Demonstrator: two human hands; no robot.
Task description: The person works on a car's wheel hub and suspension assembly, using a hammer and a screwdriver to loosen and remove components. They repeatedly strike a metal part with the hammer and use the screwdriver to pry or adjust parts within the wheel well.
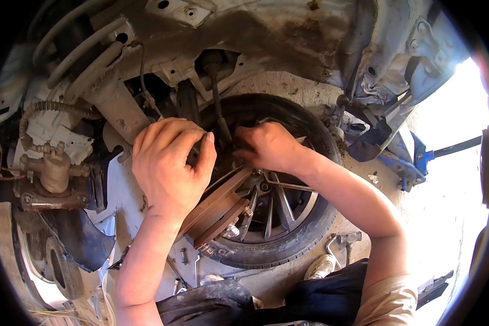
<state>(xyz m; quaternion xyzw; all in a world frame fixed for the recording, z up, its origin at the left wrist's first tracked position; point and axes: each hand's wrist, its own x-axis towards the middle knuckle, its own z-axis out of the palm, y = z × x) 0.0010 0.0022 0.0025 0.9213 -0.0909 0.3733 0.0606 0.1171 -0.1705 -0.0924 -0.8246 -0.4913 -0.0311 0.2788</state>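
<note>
My left hand (168,163) is bent over the top of the wheel hub area, its back toward me. Its fingers curl round something hidden behind them, and the thumb points up. Just below it, a rusty brake disc (214,214) stands tilted on edge. My right hand (269,145) is closed beside the lower end of a dark shaft (216,98); whatever its fingertips grip does not show. Beneath both hands lies a wheel with a black tyre (293,252) and metal spokes. A thin metal bar (290,186) crosses the spokes below my right hand.
The dirty car body (288,32) arches overhead. A blue jack (415,163) stands at the right. On the floor are a hammer (349,238) and small tools near my shoes (320,267). At the left are a ribbed hose (57,107), a metal cylinder (54,171) and another tyre (64,269).
</note>
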